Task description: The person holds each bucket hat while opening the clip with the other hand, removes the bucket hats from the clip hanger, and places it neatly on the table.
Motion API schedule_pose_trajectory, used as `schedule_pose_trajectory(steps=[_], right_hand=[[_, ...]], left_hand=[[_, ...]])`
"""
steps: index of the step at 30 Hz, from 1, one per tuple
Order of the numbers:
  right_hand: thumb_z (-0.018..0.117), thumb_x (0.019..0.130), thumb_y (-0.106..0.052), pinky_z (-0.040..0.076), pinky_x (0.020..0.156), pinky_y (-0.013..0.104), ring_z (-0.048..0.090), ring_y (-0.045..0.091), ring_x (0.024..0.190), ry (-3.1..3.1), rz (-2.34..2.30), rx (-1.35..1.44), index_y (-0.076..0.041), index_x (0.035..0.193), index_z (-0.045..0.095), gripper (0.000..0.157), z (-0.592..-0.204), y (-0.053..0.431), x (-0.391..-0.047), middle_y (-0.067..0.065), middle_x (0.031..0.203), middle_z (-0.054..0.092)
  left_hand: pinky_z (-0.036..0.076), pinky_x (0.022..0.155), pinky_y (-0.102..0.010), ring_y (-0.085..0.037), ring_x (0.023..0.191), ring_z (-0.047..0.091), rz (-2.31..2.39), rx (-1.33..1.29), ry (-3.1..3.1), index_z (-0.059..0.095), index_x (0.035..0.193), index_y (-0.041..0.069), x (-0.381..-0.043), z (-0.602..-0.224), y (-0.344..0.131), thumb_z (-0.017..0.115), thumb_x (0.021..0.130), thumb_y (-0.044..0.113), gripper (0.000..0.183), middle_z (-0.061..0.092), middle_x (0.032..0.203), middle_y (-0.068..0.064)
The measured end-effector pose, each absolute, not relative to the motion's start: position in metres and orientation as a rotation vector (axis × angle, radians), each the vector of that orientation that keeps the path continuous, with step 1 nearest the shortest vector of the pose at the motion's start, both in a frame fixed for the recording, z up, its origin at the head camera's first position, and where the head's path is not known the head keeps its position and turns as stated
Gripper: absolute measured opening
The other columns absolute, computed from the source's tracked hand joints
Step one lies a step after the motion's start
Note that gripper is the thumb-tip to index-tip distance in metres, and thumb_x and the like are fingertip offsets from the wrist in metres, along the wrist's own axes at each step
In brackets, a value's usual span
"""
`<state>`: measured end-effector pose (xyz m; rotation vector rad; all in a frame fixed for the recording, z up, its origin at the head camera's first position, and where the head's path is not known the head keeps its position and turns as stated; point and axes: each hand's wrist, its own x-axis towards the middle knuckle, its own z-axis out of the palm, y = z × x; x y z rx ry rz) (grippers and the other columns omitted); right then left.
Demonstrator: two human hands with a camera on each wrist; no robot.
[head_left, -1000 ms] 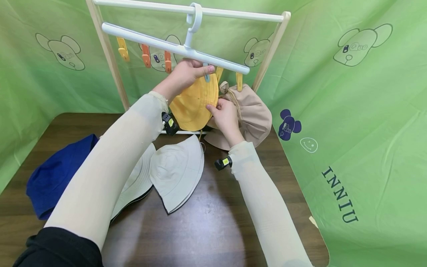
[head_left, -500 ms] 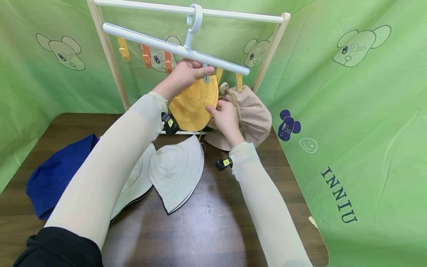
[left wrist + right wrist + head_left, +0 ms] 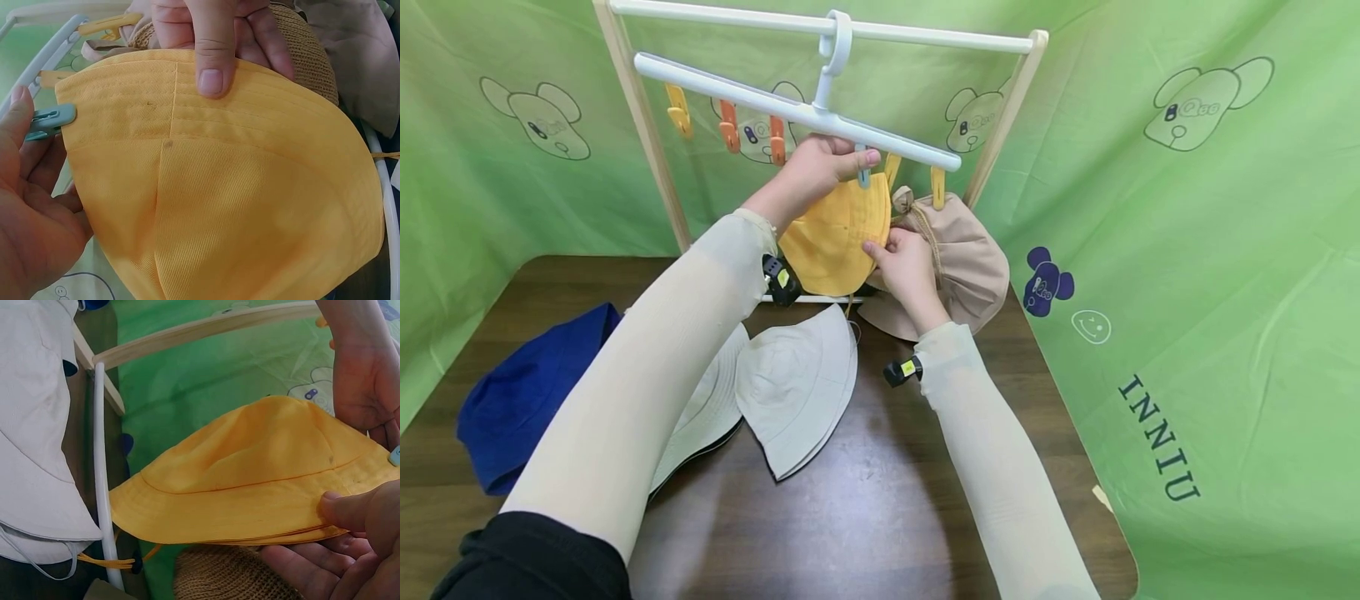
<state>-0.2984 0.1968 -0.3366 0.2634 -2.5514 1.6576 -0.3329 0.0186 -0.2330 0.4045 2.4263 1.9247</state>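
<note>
Below the tilted white hanger [image 3: 817, 119], near the middle of the head view, a yellow hat [image 3: 838, 237] is held between two hands. With that hat as the centre of the dial, the left hand [image 3: 822, 162] lies just short of twelve o'clock, thumb and fingers pinching a blue clip [image 3: 53, 117], which meets the edge of the brim. Between three and four o'clock, the right hand [image 3: 910, 265] pinches the brim, thumb on the near face and fingers behind.

At ten to eleven o'clock, a yellow clip [image 3: 679, 112] and two orange clips [image 3: 729, 127] dangle from the hanger; two more yellow clips [image 3: 938, 187] hang at one and two. The hanger hooks over the rack [image 3: 932, 35] at twelve. A beige hat [image 3: 970, 258] hangs at three o'clock, just beside the right hand.

On the dark wooden surface [image 3: 865, 517], a white hat [image 3: 797, 383] lies between six and seven, a second pale hat [image 3: 703, 417] at seven, partly covered by the left sleeve [image 3: 625, 375], and a blue hat [image 3: 535, 392] at eight.
</note>
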Motion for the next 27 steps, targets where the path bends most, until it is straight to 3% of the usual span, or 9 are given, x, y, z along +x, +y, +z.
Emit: schedule_pose_trajectory(steps=[5,8,12,19,27], right_hand=[[0.072,0.099,-0.022,0.062,0.068,0.034,0.076,0.021,0.077,-2.556,1.625,0.274,-0.002,0.109,0.074,0.023,-0.3386,0.1976,-0.2977,0.013,0.095,0.078],[0.071,0.099,-0.022,0.062,0.071,0.037,0.076,0.020,0.077,-2.555,1.642,0.269,-0.002,0.108,0.074,0.022,-0.3402,0.1986,-0.2981,0.013,0.094,0.078],[0.070,0.099,-0.020,0.062,0.076,0.043,0.076,0.023,0.080,-2.528,1.732,0.259,0.000,0.109,0.074,0.022,-0.3426,0.2005,-0.2983,0.016,0.096,0.078],[0.070,0.099,-0.017,0.061,0.067,0.028,0.077,0.027,0.086,-2.485,1.806,0.283,0.002,0.111,0.073,0.023,-0.3441,0.2009,-0.2955,0.019,0.100,0.077],[0.070,0.099,-0.018,0.061,0.080,0.048,0.076,0.024,0.082,-2.460,1.753,0.266,0.001,0.109,0.073,0.022,-0.3435,0.2009,-0.2902,0.017,0.099,0.077]], left_hand=[[0.039,0.105,-0.030,-0.010,0.115,0.056,1.938,0.394,2.410,0.077,0.114,0.015,-0.3332,-0.2338,0.0184,0.075,0.095,0.032,0.026,0.076,0.111,-0.004],[0.039,0.106,-0.030,-0.010,0.118,0.056,1.928,0.381,2.421,0.076,0.116,0.016,-0.3334,-0.2337,0.0173,0.075,0.095,0.033,0.027,0.076,0.113,-0.003],[0.038,0.109,-0.030,-0.009,0.122,0.055,1.928,0.364,2.421,0.076,0.119,0.015,-0.3339,-0.2339,0.0154,0.076,0.094,0.035,0.031,0.076,0.108,0.003],[0.037,0.109,-0.028,-0.008,0.119,0.054,1.938,0.379,2.421,0.077,0.116,0.012,-0.3331,-0.2343,0.0142,0.077,0.093,0.036,0.032,0.076,0.097,0.005],[0.036,0.107,-0.029,-0.009,0.115,0.053,1.929,0.319,2.420,0.078,0.108,0.016,-0.3323,-0.2331,0.0135,0.077,0.093,0.037,0.026,0.075,0.097,0.004]])
